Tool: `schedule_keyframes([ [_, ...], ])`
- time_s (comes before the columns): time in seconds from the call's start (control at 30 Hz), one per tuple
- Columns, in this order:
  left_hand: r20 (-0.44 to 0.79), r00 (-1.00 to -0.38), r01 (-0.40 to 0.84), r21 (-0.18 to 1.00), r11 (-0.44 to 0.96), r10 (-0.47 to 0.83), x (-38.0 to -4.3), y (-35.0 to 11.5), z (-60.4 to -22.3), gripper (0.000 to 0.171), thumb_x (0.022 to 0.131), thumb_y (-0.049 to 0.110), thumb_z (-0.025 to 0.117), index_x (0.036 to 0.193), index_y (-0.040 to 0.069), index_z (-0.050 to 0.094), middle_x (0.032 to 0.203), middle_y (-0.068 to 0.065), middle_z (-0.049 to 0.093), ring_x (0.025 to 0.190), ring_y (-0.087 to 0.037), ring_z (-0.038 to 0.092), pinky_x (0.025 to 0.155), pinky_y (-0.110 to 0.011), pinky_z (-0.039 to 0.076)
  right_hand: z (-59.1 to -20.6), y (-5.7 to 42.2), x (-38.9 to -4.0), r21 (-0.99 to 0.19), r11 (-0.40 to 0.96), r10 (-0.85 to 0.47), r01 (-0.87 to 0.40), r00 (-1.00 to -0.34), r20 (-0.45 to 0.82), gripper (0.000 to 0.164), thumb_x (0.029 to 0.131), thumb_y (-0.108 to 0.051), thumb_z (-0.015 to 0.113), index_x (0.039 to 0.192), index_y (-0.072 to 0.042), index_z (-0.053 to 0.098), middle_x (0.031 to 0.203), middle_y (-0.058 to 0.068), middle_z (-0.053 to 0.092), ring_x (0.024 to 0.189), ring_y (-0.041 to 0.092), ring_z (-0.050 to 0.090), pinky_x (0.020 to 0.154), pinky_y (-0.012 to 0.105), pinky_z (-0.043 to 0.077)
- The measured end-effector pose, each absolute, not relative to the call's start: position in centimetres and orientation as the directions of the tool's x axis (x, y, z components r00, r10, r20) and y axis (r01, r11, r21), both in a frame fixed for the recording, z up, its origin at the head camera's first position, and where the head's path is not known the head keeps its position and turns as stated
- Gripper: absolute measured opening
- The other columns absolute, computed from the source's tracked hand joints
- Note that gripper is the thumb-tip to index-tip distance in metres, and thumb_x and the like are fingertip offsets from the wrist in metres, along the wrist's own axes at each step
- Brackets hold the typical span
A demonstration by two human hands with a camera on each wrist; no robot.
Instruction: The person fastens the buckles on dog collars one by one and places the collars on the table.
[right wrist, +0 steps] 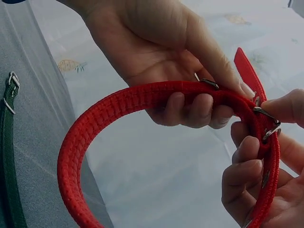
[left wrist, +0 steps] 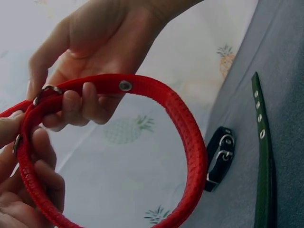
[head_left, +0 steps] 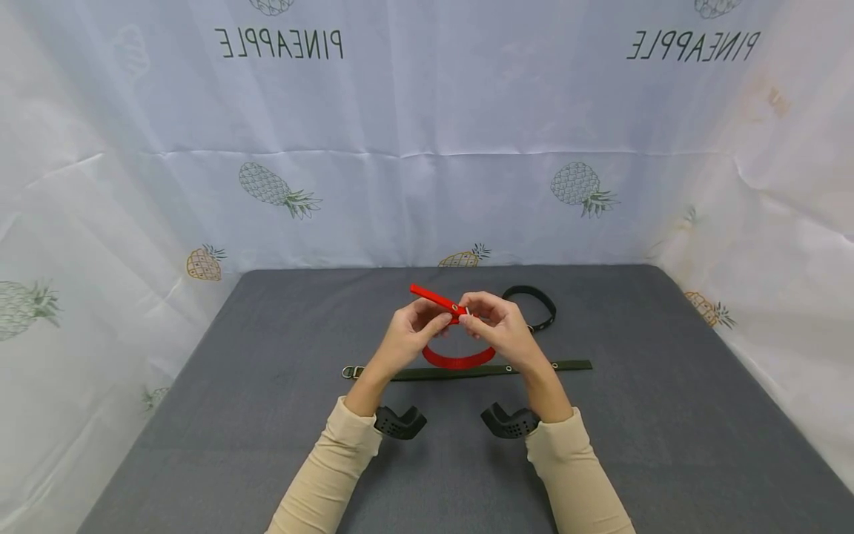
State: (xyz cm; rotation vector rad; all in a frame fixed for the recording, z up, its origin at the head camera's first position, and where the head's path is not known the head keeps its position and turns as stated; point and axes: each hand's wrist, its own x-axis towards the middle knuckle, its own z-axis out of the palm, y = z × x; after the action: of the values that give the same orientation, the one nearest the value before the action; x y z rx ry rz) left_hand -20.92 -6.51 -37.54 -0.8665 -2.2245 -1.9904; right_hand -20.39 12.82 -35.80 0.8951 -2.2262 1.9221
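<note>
Both hands are up over the desk (head_left: 267, 415), busy with a red collar (head_left: 460, 361). The left hand (head_left: 414, 326) pinches it between thumb and fingers, and the right hand (head_left: 500, 325) does likewise just beside it, the fingertips close together around the silver buckle (right wrist: 267, 115). The collar's loop hangs between the hands, clear of the desk, and its loose tip (head_left: 429, 294) sticks up past the left hand, away from the person. A metal eyelet (left wrist: 125, 86) shows on the band.

A green collar (head_left: 454, 372) lies stretched out across the desk beneath the forearms, its buckle end to the left and its holes toward the right. Beyond the right hand, and apart from it, sits a black collar (head_left: 550, 306), closed into a ring.

The person wears cream sleeves (head_left: 327, 475), with a black mount (head_left: 400, 423) at the left wrist and its twin at the right. Around the desk hangs a pale curtain (head_left: 427, 96) printed with pineapples; from here the lettering reads backwards.
</note>
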Motion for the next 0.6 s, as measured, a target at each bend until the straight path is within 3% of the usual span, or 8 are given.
schedule_keyframes([
  [0.1, 0.397, -0.839, 0.431, 0.902, 0.009, 0.372, -20.9, -6.29, -37.58, 0.02, 0.096, 0.005, 0.056, 0.111, -0.008, 0.056, 0.096, -0.03, 0.057, 0.073, -0.002, 0.055, 0.071, -0.018, 0.052, -35.82, 12.75, -20.43, -0.887, 0.05, -0.37, -0.459, -0.833, 0.41, 0.018, 0.094, -0.004, 0.058, 0.107, 0.008, 0.058, 0.08, -0.007, 0.058, 0.064, 0.016, 0.051, 0.06, 0.022, 0.046],
  [0.27, 0.43, -0.828, 0.456, 0.89, -0.014, 0.362, -20.91, -6.1, -37.69, 0.018, 0.097, 0.006, 0.055, 0.108, -0.008, 0.054, 0.084, -0.024, 0.051, 0.068, -0.006, 0.046, 0.063, -0.019, 0.043, -35.83, 12.57, -20.39, -0.888, 0.044, -0.361, -0.458, -0.836, 0.413, 0.019, 0.095, -0.005, 0.058, 0.107, 0.008, 0.057, 0.082, -0.009, 0.058, 0.066, 0.011, 0.051, 0.061, 0.023, 0.047],
  [0.6, 0.397, -0.853, 0.417, 0.909, -0.015, 0.339, -20.87, -6.22, -37.69, 0.018, 0.096, 0.006, 0.057, 0.107, -0.009, 0.056, 0.08, -0.007, 0.053, 0.066, -0.006, 0.047, 0.063, -0.019, 0.044, -35.98, 12.32, -20.35, -0.884, 0.047, -0.361, -0.466, -0.833, 0.42, 0.018, 0.094, -0.005, 0.058, 0.108, 0.008, 0.057, 0.081, -0.008, 0.056, 0.067, 0.011, 0.051, 0.063, 0.022, 0.047],
])
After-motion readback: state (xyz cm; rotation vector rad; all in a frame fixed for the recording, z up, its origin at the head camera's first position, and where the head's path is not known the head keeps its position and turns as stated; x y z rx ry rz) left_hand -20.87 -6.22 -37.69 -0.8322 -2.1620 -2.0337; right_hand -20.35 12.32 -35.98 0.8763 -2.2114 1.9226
